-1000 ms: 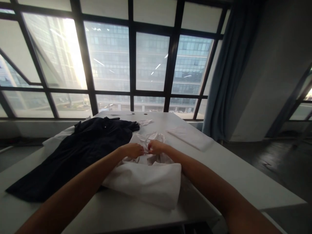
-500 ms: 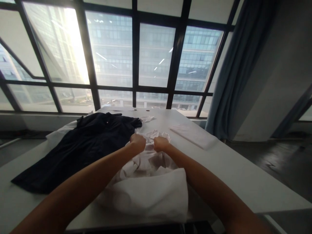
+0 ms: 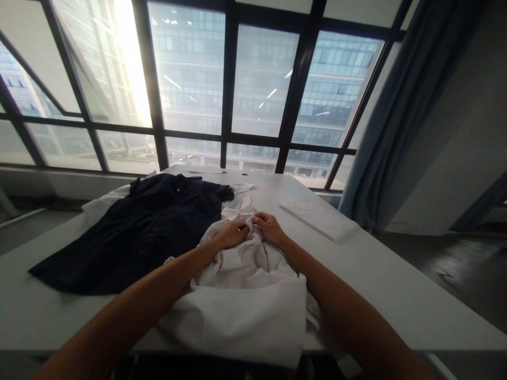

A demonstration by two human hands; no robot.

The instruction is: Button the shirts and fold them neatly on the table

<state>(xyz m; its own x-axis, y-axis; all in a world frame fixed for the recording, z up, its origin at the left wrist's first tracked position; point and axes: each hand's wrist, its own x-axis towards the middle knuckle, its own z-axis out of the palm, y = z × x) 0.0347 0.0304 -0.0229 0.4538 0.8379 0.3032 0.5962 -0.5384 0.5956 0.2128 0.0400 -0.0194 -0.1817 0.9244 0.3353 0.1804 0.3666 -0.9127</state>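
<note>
A bunched white shirt (image 3: 241, 311) lies in front of me, its lower part draped over the table's near edge. My left hand (image 3: 233, 234) pinches the cloth near the far end of the bunch. Close beside it, my right hand (image 3: 269, 227) has thumb and fingers closed on the same cloth. Folds rise between and below both hands, and the exact bit of fabric in the fingertips is hidden. To the left, a dark navy garment (image 3: 146, 227) with short sleeves and a small button lies spread out, its right edge next to the white cloth.
The white table (image 3: 380, 295) runs toward the windows. A flat, folded white packet (image 3: 319, 221) lies on its right side. More white cloth (image 3: 105, 200) shows beneath the navy garment's far left edge. A blue-grey curtain (image 3: 380, 153) hangs at right.
My hands have gone from fists, slightly apart, to fingertip pinches closer together on the white shirt. The cloth has shifted and bunched around them. The view has tilted down slightly.
</note>
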